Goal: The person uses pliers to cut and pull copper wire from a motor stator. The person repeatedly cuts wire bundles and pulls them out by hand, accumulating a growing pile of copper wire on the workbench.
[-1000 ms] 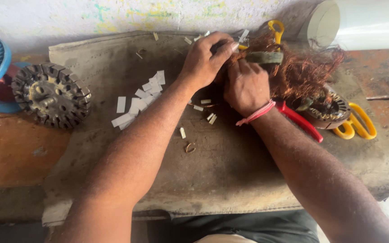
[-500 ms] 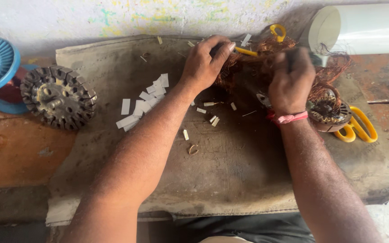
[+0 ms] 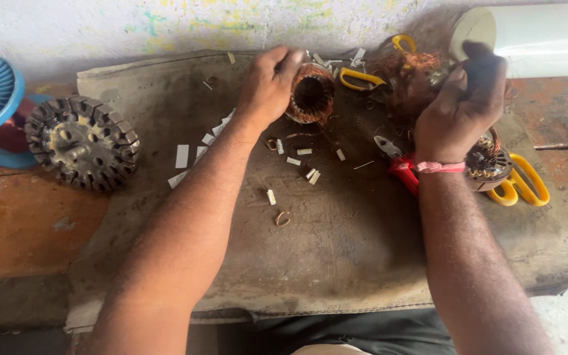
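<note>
Right hand [image 3: 463, 105] now off stator [image 3: 311, 93]

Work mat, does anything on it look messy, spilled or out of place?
Yes. Small white paper strips lie scattered loose across the grey mat, some beside the left hand. A tangle of copper wire sits bunched near the right hand. Nothing looks broken.

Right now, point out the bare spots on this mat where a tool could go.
Free: the near middle of the mat, between the forearms, below the paper scraps. Crowded: the far edge by the left hand on the copper-wound stator, the tangled wire, pliers and scissors.
</note>
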